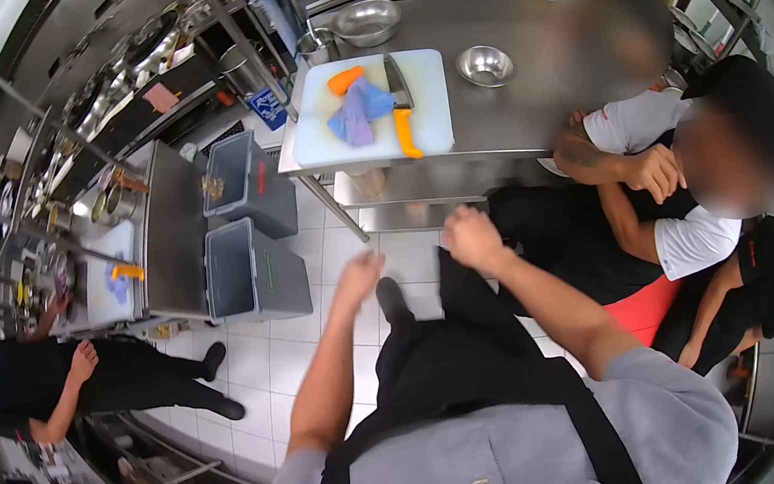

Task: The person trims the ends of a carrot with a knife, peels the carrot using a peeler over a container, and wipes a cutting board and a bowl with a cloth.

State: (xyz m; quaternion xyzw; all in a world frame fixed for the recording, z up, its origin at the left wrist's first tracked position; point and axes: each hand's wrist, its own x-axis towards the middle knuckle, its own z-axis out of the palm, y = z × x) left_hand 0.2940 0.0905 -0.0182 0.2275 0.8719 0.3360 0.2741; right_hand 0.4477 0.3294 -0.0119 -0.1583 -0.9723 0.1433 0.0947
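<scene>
My left hand [360,280] is in the air over the tiled floor, its fingers curled in; whether they hold anything is too small to tell. To its right, my right hand [473,235] hangs in front of the steel counter, also with curled fingers. Neither touches the counter. Beyond them a white cutting board [316,111] lies on the counter, bearing a carrot-coloured piece [345,81], a crumpled blue and purple cloth or glove [362,112], and a knife with an orange handle [406,132]. A small steel bowl [485,66] stands right of the board.
Two grey bins [255,273] stand left of the counter. A large steel bowl [366,22] is at the back. Several people in black are nearby: one at left [74,378], others at right [570,243]. A second board [112,275] lies on the left counter.
</scene>
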